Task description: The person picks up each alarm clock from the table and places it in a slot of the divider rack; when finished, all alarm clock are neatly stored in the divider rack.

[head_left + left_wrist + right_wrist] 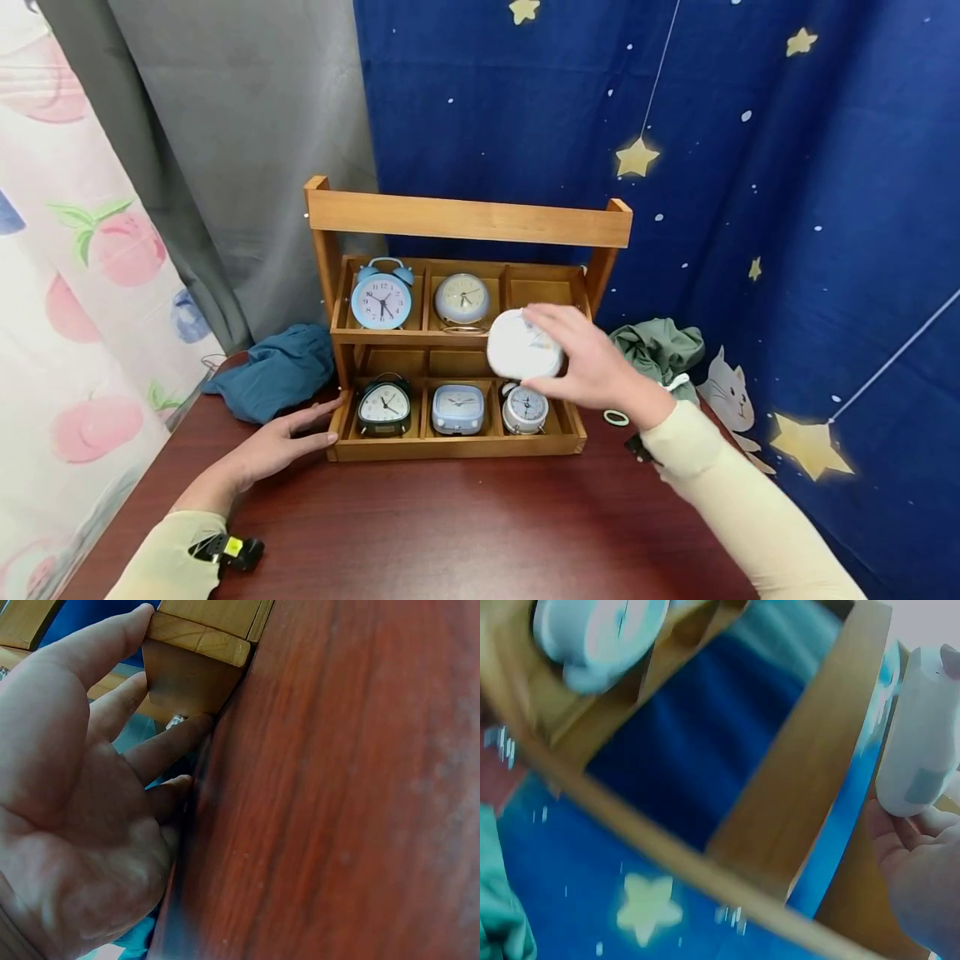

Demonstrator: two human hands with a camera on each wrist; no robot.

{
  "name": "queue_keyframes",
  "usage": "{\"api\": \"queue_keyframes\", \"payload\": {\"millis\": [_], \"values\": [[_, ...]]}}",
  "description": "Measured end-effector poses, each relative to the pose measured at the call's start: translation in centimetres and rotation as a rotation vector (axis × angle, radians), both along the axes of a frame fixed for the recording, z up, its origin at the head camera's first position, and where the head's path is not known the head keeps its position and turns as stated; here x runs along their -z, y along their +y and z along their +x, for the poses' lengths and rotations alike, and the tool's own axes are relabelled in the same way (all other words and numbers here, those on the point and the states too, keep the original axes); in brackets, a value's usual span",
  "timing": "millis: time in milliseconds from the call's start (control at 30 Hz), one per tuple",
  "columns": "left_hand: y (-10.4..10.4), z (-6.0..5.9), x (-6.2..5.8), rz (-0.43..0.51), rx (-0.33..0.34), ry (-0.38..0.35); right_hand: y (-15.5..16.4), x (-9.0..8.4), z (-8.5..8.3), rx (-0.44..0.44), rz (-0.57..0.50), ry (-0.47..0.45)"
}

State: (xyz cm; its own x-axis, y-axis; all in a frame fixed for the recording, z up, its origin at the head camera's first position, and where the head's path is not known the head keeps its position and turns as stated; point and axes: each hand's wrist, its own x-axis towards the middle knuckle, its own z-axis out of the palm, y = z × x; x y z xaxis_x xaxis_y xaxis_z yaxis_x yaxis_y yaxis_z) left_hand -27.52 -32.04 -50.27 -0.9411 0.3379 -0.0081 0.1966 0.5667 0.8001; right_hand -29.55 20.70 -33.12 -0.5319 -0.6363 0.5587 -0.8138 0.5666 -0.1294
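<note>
My right hand (588, 354) grips a white rounded clock (521, 343) in front of the right side of a two-tier wooden shelf (457, 450). A faint print shows on the clock; its dial cannot be made out. Its thick white side (922, 735) stands between thumb and fingers in the right wrist view. Straight fingers of my left hand (281, 446) touch the shelf's lower left corner. On the upper tier sit a blue twin-bell alarm clock (382, 302) and a round grey-blue clock (462, 298). Below are a dark green clock (384, 407), a light blue clock (458, 409) and a white clock (525, 408).
A teal cloth (273, 375) lies left of the shelf on the dark red table (465, 525). To the right are a green cloth (660, 350) and a small pale ring (617, 417). A blue star-print curtain (510, 125) hangs behind.
</note>
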Motion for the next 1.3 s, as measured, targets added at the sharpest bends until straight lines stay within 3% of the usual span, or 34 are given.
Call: {"api": "queue_keyframes", "payload": {"millis": [200, 400, 867, 1300], "values": [[0.0, 0.0, 0.1, 0.009, 0.007, 0.003, 2.2, -2.9, -3.0, 0.133, 0.015, 0.010], [0.0, 0.0, 0.0, 0.017, 0.013, 0.003, 2.6, -3.9, -4.6, 0.203, 0.053, -0.035], [0.0, 0.0, 0.1, 0.009, 0.013, 0.003, 1.0, -5.5, -5.5, 0.285, 0.198, -0.184], [-0.1, 0.0, 0.0, 0.000, 0.010, 0.011, 0.2, -5.8, -5.6, 0.293, 0.312, -0.217]]}}
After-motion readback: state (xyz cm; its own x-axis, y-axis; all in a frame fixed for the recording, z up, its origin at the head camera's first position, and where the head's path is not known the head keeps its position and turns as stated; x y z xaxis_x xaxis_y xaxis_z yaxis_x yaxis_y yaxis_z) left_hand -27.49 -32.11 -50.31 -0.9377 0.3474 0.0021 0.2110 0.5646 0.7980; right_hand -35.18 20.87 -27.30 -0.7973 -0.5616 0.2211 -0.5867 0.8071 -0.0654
